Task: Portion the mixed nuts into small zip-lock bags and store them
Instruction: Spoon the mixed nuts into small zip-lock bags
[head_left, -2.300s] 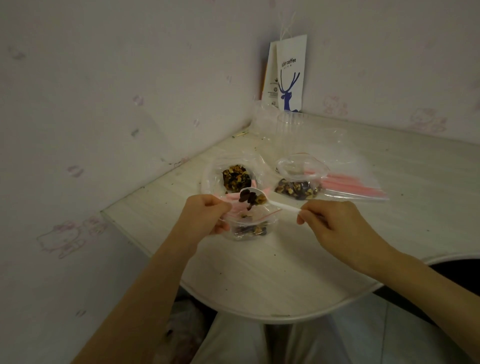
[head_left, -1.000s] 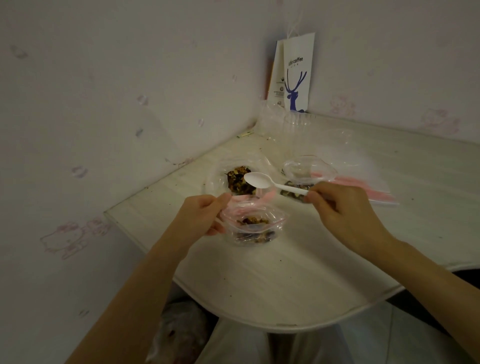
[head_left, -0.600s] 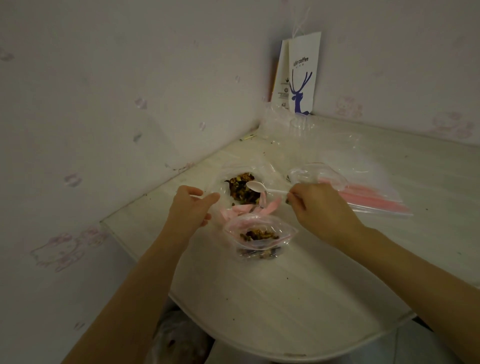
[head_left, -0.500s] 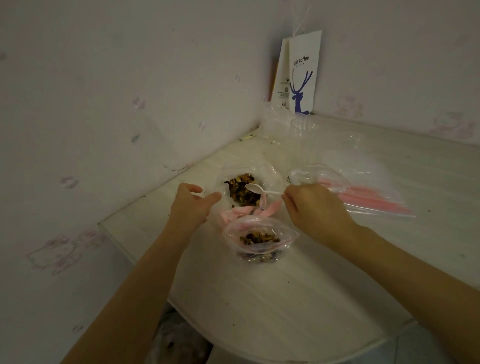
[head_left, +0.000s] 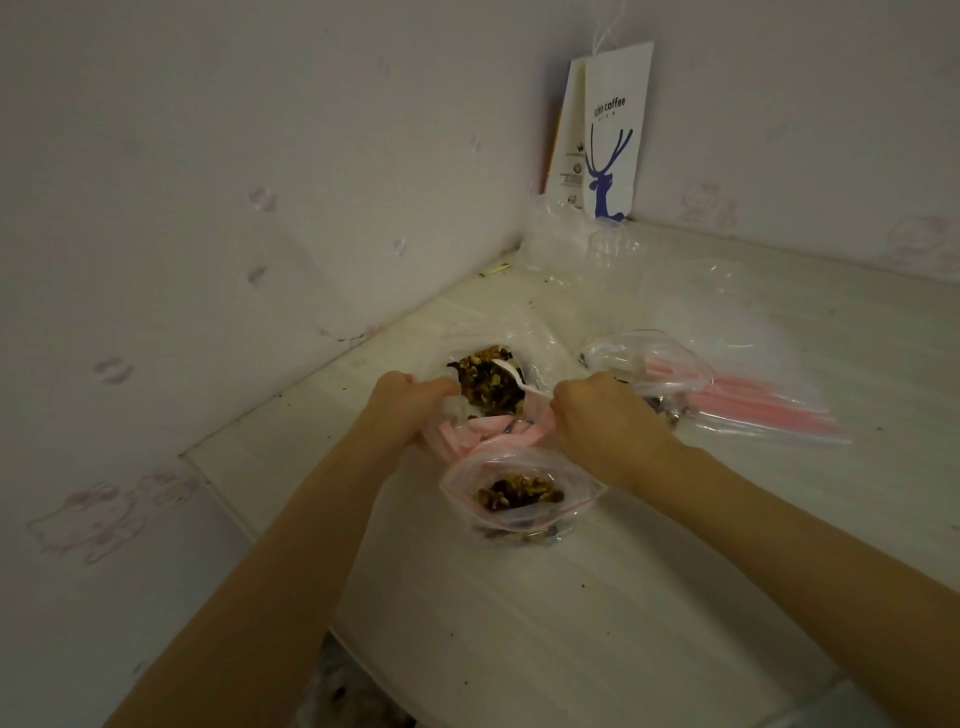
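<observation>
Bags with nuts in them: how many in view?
3. Big bag gripped by the left hand, spoon in it; small open bag nearest the camera; third bag behind the right hand, nuts mostly hidden. Empty bags not counted.

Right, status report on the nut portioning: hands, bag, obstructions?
Left hand pinches source bag rim. Right hand holds spoon, bowl in the nuts. Small zip-lock bag open, part filled, unheld. Nothing blocking.

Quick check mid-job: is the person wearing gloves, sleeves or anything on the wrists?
No. The left hand and right hand have no gloves. The left forearm and right forearm show no sleeve, watch or bracelet. Rings cannot be made out.
</observation>
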